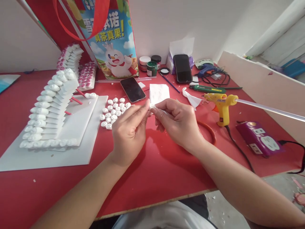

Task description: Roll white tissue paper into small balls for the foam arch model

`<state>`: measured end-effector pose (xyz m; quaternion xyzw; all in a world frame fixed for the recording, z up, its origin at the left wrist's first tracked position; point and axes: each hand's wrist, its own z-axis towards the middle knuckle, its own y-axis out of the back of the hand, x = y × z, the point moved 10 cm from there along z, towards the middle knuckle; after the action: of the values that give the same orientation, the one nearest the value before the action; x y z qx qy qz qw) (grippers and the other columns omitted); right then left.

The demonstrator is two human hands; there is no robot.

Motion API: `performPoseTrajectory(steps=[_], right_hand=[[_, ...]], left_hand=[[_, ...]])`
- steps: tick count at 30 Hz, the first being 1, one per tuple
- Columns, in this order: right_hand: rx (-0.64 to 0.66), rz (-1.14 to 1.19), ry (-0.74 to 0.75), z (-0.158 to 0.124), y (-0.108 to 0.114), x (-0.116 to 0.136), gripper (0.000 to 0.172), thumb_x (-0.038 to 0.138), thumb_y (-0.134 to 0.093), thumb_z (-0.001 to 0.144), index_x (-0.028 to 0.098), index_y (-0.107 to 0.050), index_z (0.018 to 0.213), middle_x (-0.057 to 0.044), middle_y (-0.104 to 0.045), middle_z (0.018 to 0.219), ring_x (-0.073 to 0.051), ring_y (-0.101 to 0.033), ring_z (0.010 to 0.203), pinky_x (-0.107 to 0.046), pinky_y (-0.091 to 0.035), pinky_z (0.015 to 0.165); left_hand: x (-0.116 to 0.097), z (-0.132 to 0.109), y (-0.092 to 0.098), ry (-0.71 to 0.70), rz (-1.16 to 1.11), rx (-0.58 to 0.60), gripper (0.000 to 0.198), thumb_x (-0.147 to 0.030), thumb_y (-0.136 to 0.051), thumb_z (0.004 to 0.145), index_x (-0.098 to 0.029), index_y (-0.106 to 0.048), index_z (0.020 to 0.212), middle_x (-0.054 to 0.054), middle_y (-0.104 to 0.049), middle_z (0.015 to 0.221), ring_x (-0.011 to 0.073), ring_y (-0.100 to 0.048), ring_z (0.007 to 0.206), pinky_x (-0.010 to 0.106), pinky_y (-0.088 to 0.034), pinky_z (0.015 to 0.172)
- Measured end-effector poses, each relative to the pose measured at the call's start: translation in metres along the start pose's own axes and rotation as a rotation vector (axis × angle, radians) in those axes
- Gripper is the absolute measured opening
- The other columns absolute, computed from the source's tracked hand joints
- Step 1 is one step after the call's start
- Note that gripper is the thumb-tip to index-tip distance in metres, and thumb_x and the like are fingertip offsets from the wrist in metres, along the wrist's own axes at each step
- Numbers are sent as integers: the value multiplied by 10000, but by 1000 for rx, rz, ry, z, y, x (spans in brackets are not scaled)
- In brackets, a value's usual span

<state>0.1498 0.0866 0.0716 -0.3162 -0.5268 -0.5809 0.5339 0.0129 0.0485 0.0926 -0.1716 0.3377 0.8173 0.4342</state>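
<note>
Between my fingertips, above the red table, is a small piece of white tissue [152, 106]. My left hand [130, 132] pinches it from the left with straight fingers pressed together. My right hand [178, 122] grips it from the right, thumb against bent fingers, and a strip of the tissue runs into that hand. Just behind my hands lies a stack of white tissue squares [159, 91]. Several small rolled white rosettes [111, 112] sit in a group left of my left hand.
At left, a curved stepped white model [50, 108] edged with rosettes stands on white board [78, 157]. A yellow glue gun [221, 105] and purple power strip [258, 138] are at right. Phones [132, 88], paint jars [152, 68] and a bag [114, 41] stand behind.
</note>
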Motion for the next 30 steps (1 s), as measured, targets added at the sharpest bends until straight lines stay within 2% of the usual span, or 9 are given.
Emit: performPoseTrajectory(steps=[2, 6, 8, 12, 15, 19, 22, 26, 30], right_hand=[[32, -25, 14, 2, 2, 2, 230, 361, -656, 978, 174, -671, 845, 11, -653, 657, -109, -567, 565, -249, -443, 577], [169, -52, 42, 5, -3, 4, 226, 337, -640, 991, 167, -691, 852, 11, -650, 668, -101, -569, 566, -239, -446, 584], [208, -47, 64, 5, -4, 5, 230, 347, -640, 996, 164, -702, 872, 3, -666, 695, -99, -567, 576, -235, -447, 589], [202, -113, 98, 3, -5, 7, 239, 359, -632, 1003, 169, -702, 877, -8, -686, 724, -98, -542, 583, -237, -428, 589], [163, -158, 122, 1, -4, 7, 254, 367, -620, 1004, 170, -694, 861, -12, -675, 700, -102, -528, 574, -244, -417, 583], [112, -173, 174, 1, -2, 10, 262, 379, -618, 1000, 172, -684, 854, -17, -685, 704, -104, -558, 569, -244, -442, 586], [176, -45, 25, 8, -5, -4, 324, 466, -653, 976, 166, -686, 857, -24, -702, 714, -114, -620, 558, -251, -496, 590], [306, 403, -340, 10, -18, -34, 484, 625, -681, 906, 143, -721, 923, -87, -772, 843, -168, -722, 598, -316, -616, 652], [328, 561, -421, 9, -24, -42, 456, 583, -776, 842, 137, -760, 934, -89, -785, 866, -156, -720, 609, -313, -630, 659]], left_hand=[[7, 1, -1, 73, -80, 30, 241, -209, -655, 978, -260, -799, 1164, 30, -798, 960, 157, -726, 843, 290, -596, 818], [39, 2, -7, 369, -354, 126, 128, -270, -781, 895, -273, -838, 1010, 5, -793, 838, 173, -728, 777, 318, -625, 798], [48, 1, -13, 454, -437, 194, 146, -294, -803, 875, -266, -844, 1013, 12, -799, 854, 178, -733, 781, 317, -628, 794], [43, 3, -16, 411, -450, 279, 172, -273, -757, 914, -258, -843, 1062, 25, -801, 892, 180, -729, 819, 309, -609, 797], [34, 5, -13, 342, -412, 241, 158, -252, -744, 921, -259, -847, 1041, 18, -798, 853, 178, -723, 795, 309, -601, 790], [34, 2, -15, 359, -387, 199, 143, -297, -737, 926, -250, -849, 1002, 17, -798, 847, 182, -724, 796, 308, -605, 788], [45, -2, -16, 419, -402, 158, 164, -328, -741, 924, -252, -839, 1030, 13, -792, 854, 175, -721, 802, 297, -606, 790], [62, -5, -17, 502, -438, 109, 213, -344, -758, 911, -259, -825, 1095, 30, -809, 1001, 189, -739, 903, 313, -604, 877], [65, -6, -19, 493, -444, 125, 221, -364, -748, 920, -269, -821, 1106, 22, -811, 1002, 191, -743, 906, 307, -599, 872]])
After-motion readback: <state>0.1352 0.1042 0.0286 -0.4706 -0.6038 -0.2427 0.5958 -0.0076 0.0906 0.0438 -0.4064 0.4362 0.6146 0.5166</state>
